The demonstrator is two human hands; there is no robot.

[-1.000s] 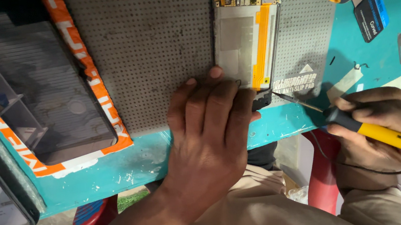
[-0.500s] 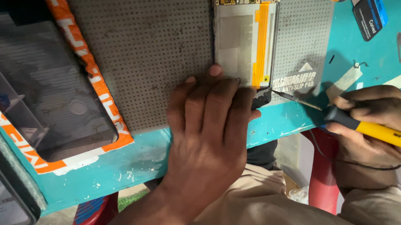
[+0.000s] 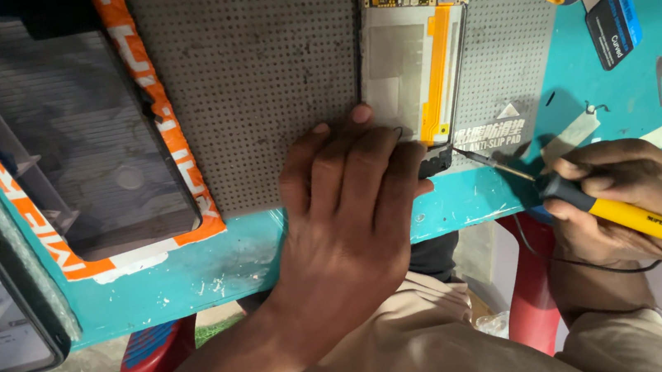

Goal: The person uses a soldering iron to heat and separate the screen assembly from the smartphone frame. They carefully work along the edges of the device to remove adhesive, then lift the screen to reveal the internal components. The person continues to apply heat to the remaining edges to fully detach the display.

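Left hand (image 3: 350, 209): flat, fingers nearly together and extended toward 12 o'clock, pressing the near end of the opened rectangular phone chassis with yellow flex ribbon (image 3: 412, 60), which lies on the grey perforated anti-slip mat (image 3: 252, 78), long axis 12 to 6 o'clock. Right hand (image 3: 623, 194): clenched around the yellow-handled soldering iron (image 3: 642, 217), tip pointing to 10 o'clock at the chassis's lower corner.

Left hand (image 3: 350, 209) pressed flat, fingers spread forward, right hand (image 3: 627, 198) curled in a pen-like grip
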